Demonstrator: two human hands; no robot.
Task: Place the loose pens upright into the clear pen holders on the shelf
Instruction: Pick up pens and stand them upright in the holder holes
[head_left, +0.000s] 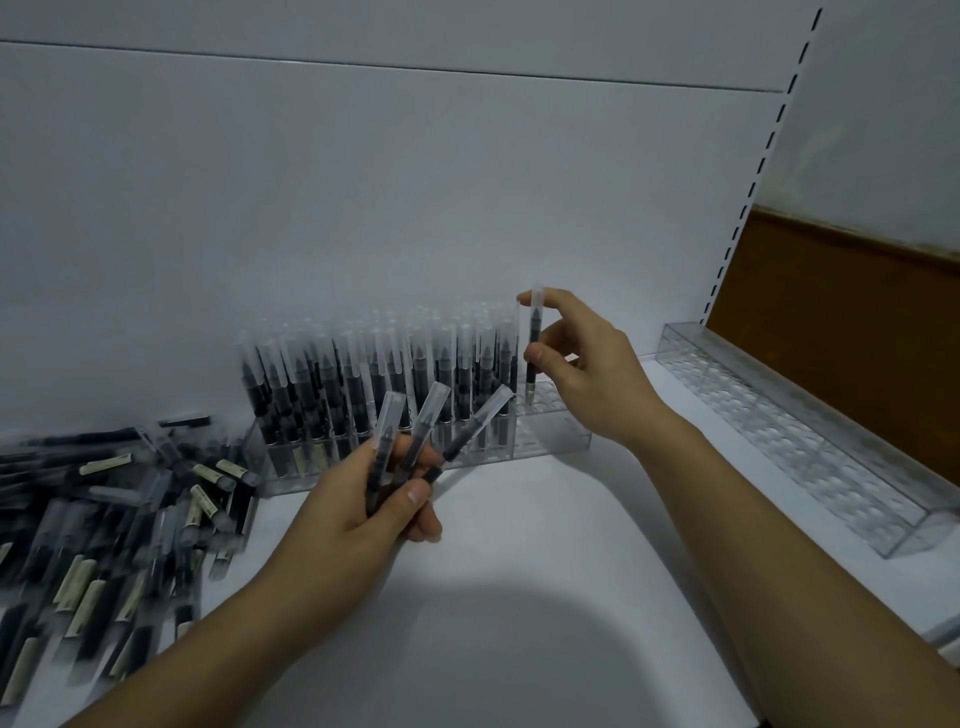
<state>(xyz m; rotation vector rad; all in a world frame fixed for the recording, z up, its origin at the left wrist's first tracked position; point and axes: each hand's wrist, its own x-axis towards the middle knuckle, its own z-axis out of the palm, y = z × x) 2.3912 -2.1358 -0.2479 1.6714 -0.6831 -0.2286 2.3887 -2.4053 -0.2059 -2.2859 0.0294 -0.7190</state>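
A clear pen holder stands on the white shelf against the back wall, most of its holes filled with several upright black pens with frosted caps. My right hand pinches one pen upright, its lower tip at a hole near the holder's right end. My left hand grips three pens fanned upward in front of the holder. A heap of loose pens lies on the shelf at the left.
A second clear holder with bare holes runs along the right side of the shelf. Behind it stands a slotted upright post and a brown panel.
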